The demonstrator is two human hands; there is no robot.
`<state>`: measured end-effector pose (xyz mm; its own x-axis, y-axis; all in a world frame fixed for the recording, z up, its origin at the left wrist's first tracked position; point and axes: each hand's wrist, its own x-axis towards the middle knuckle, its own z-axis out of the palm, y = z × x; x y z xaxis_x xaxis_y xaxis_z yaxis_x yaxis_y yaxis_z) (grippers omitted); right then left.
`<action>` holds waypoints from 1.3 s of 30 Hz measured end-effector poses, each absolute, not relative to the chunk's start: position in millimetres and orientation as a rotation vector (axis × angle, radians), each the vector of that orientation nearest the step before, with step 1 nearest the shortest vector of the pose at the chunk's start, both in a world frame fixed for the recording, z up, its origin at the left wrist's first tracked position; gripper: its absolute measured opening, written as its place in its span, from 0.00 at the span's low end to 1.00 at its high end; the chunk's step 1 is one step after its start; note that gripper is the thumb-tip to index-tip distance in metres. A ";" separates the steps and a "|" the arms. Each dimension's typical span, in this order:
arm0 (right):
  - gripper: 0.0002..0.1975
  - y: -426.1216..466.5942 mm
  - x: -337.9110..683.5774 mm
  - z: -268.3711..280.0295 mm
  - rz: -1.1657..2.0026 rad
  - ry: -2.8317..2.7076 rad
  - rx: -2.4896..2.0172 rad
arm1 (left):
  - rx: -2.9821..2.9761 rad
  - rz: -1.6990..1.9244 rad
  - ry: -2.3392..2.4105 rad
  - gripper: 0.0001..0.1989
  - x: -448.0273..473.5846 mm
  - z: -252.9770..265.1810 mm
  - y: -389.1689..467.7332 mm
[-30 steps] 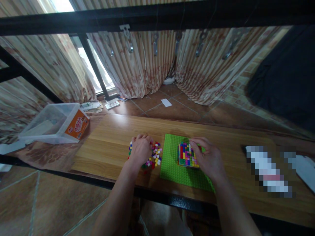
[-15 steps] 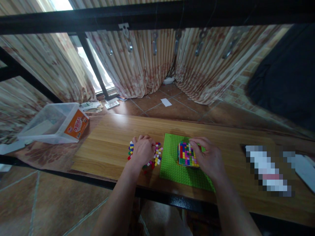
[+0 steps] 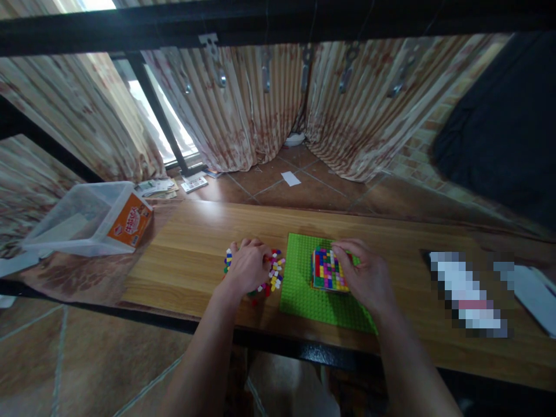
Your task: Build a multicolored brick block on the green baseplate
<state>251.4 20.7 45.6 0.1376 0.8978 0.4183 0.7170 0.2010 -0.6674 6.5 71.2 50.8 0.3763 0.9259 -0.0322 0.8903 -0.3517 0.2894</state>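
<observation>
On a green studded baseplate (image 3: 297, 278) stands a low block of multicoloured building bricks (image 3: 328, 272), its top a patchwork of red, yellow, blue, green and pink. My right hand (image 3: 365, 275) is at the block's right side, thumb and index finger pinched together over its top far edge. Whatever is between those fingertips is too small to make out. Left of the baseplate, my left hand (image 3: 249, 266) lies over a loose pile of small bricks (image 3: 275, 275), fingers apart and bent down among them. The hand covers the middle of the pile.
The wooden table (image 3: 174, 260) has a dark front edge. A clear plastic bin (image 3: 87, 223) with an orange label is at the left. A blurred-out item (image 3: 467, 295) lies at the right. Beyond are curtains (image 3: 243, 116), a dark rail overhead and papers on the floor.
The view has shifted slightly, so everything sits a little further left and higher. Both hands keep nearly the same places, the left at the pile and the right at the block.
</observation>
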 end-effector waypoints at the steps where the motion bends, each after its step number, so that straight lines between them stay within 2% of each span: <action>1: 0.12 20.5 251.2 45.8 0.267 -1.621 -1.559 | 2.383 0.200 1.609 0.11 7.2 50.7 71.0; 14: 0.13 18.9 249.4 48.6 0.295 -1.640 -1.554 | 2.368 0.158 1.629 0.12 9.3 52.1 69.5; 19: 0.13 19.4 249.8 46.3 0.287 -1.641 -1.548 | 2.400 0.172 1.637 0.08 11.8 48.2 69.4; 25: 0.13 19.7 250.4 46.8 0.285 -1.606 -1.530 | 2.364 0.391 1.585 0.08 2.8 56.8 71.3; 33: 0.11 14.9 227.7 57.2 0.481 -1.503 -1.391 | 1.709 0.817 0.968 0.09 28.5 59.3 58.1; 39: 0.08 13.2 214.3 62.9 0.718 -1.474 -1.266 | 1.216 0.842 0.744 0.12 55.4 61.6 49.1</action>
